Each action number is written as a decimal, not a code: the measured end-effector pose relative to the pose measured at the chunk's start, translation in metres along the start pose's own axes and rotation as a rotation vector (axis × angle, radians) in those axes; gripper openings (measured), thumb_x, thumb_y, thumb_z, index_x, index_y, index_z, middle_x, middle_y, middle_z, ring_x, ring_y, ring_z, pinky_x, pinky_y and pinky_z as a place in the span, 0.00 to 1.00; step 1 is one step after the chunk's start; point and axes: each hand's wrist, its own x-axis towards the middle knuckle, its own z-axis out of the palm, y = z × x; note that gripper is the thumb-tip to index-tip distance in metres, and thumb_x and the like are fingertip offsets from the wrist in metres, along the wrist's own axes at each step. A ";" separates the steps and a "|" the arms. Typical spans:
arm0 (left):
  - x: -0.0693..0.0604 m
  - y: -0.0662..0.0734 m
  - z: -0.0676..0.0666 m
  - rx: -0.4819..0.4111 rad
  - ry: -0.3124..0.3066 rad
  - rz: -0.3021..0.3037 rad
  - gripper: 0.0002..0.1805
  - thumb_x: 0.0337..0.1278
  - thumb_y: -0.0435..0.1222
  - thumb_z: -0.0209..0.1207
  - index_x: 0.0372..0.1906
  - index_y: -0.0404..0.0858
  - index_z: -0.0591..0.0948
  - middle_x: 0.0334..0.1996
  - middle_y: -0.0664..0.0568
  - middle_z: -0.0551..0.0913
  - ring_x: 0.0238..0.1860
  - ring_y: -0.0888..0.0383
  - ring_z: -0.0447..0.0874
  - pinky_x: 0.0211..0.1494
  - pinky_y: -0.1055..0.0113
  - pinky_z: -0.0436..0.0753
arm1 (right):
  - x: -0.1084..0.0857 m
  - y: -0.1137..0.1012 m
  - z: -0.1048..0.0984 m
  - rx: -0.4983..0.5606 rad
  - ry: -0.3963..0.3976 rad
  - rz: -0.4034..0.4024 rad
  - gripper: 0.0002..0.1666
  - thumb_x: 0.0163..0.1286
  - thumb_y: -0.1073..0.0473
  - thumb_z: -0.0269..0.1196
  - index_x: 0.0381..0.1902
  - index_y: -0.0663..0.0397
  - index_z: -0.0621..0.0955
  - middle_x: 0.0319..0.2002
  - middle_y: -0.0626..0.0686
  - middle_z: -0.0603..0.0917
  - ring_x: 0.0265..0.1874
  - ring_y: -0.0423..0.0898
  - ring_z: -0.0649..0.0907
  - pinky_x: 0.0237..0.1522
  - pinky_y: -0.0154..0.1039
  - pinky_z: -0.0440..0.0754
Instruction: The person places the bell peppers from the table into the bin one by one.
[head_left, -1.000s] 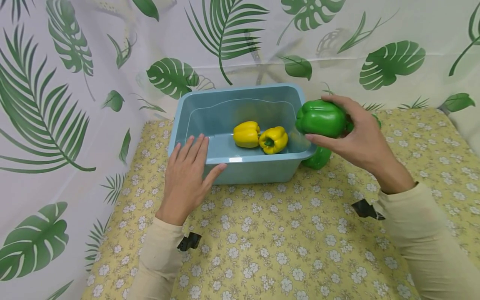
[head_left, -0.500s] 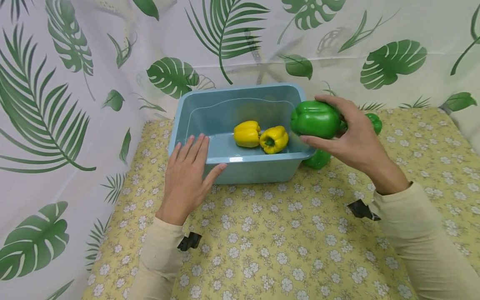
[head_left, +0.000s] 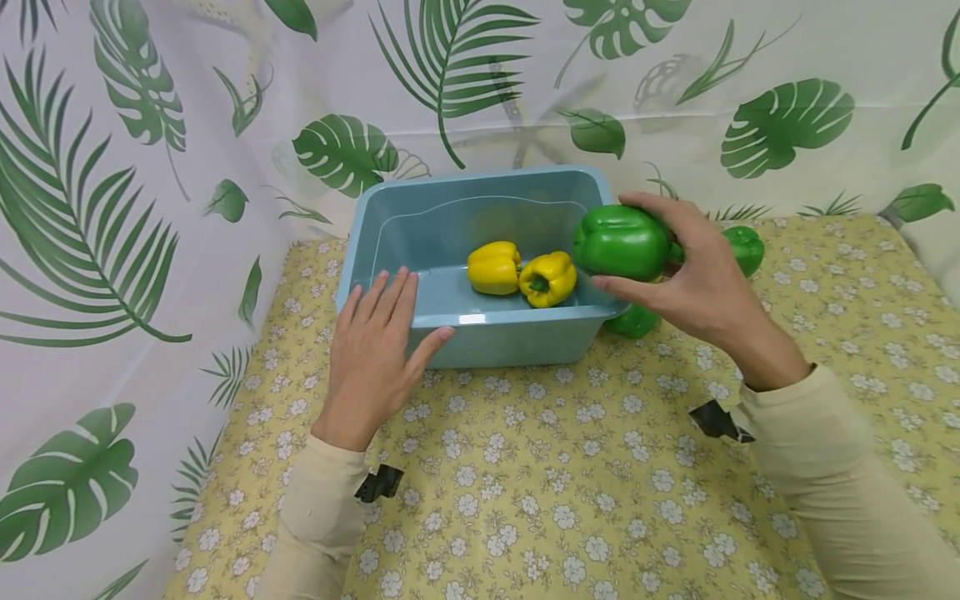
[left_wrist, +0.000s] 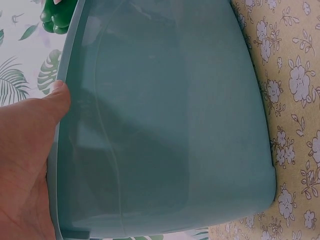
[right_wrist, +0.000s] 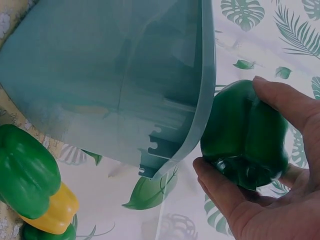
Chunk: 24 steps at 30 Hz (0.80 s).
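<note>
My right hand (head_left: 701, 279) grips a green bell pepper (head_left: 622, 242) between thumb and fingers, above the right rim of a blue plastic tub (head_left: 495, 339). In the right wrist view that same bell pepper (right_wrist: 245, 132) shows beside the tub's rim. Two yellow bell peppers lie inside the tub on its floor, one on its side (head_left: 492, 268) and one facing me (head_left: 548, 280). Over the tub's front left rim rests my left hand (head_left: 371, 358), its fingers extended. The left wrist view shows the left thumb (left_wrist: 59, 100) against the rim.
Beside the tub's right end lie a green bell pepper (head_left: 633, 320) and, farther right, another green one (head_left: 745, 250). The right wrist view also shows a yellow bell pepper (right_wrist: 57, 210) there. A flowered yellow cloth (head_left: 525, 483) covers the table; a leaf-patterned curtain (head_left: 675, 100) hangs behind.
My right hand has moved left with the green bell pepper, bringing it over the tub's right rim. The left hand and the tub have stayed in place.
</note>
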 end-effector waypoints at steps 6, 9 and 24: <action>0.000 0.000 0.000 0.001 0.001 0.001 0.43 0.71 0.58 0.54 0.78 0.34 0.62 0.76 0.42 0.64 0.77 0.44 0.58 0.81 0.51 0.46 | 0.000 0.000 0.002 0.003 0.001 -0.013 0.50 0.54 0.64 0.79 0.74 0.51 0.71 0.66 0.59 0.73 0.52 0.54 0.77 0.41 0.28 0.74; 0.000 0.000 0.000 0.000 0.003 0.000 0.43 0.71 0.59 0.54 0.78 0.34 0.62 0.76 0.42 0.64 0.77 0.44 0.58 0.81 0.50 0.46 | 0.000 -0.001 0.003 0.009 -0.002 -0.017 0.50 0.54 0.64 0.78 0.74 0.51 0.71 0.66 0.59 0.73 0.52 0.54 0.76 0.40 0.28 0.74; -0.001 0.000 0.000 0.001 0.015 0.005 0.43 0.71 0.58 0.55 0.77 0.34 0.63 0.75 0.42 0.65 0.77 0.44 0.58 0.81 0.50 0.47 | 0.003 -0.003 0.006 0.032 -0.027 0.010 0.51 0.55 0.63 0.79 0.75 0.49 0.70 0.68 0.58 0.71 0.54 0.55 0.76 0.41 0.25 0.75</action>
